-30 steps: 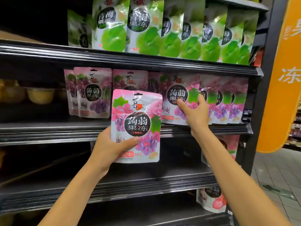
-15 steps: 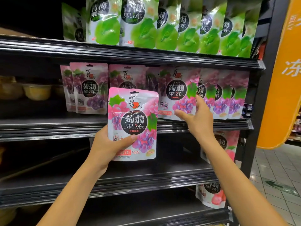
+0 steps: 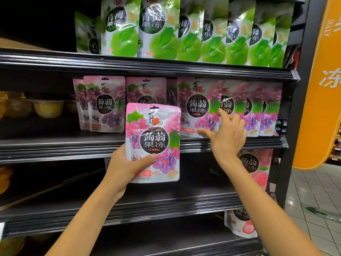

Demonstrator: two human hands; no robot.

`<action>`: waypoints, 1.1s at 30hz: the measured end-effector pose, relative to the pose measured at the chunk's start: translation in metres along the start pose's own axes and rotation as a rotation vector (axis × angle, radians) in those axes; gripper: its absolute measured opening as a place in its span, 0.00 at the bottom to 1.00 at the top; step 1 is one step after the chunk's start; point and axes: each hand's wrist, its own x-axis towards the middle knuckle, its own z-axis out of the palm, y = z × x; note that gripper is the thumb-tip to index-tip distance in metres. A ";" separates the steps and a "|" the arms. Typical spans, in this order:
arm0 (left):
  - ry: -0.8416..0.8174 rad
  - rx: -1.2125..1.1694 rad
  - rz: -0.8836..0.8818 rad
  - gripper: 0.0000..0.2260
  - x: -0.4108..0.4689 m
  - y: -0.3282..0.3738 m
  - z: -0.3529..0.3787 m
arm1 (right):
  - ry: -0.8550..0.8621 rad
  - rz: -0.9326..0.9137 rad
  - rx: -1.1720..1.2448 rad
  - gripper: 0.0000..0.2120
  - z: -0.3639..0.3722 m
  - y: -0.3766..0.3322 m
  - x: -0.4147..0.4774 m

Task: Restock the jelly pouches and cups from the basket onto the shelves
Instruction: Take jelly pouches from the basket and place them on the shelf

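Our left hand [image 3: 125, 167] grips a grape pouch [image 3: 153, 143] by its lower left corner, thumb across the front. It's held upright just in front of the middle shelf [image 3: 55, 145], not on it yet. Our right hand [image 3: 227, 133] is loose with fingers spread, index tip and thumb touching the front shelf pouch [image 3: 199, 108]. Green pouches [image 3: 158, 28] line the shelf above, and yellow cups [image 3: 48, 108] sit off left in the dark.

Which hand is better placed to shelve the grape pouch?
Probably the left hand: it grips the grape pouch just before the middle shelf. The right hand is busy touching a shelved pouch.
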 end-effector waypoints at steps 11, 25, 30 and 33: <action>-0.037 -0.019 0.001 0.25 0.001 0.010 0.013 | -0.025 -0.117 -0.292 0.43 0.003 0.011 0.002; -0.073 -0.044 0.029 0.25 0.023 0.031 0.032 | -0.773 0.105 1.033 0.10 -0.041 -0.035 -0.024; 0.055 0.032 -0.005 0.35 0.046 0.047 0.047 | -0.576 0.288 1.085 0.06 -0.037 -0.046 -0.002; 0.136 0.157 0.068 0.35 0.051 0.053 0.052 | -0.459 0.342 1.085 0.07 -0.032 -0.052 0.010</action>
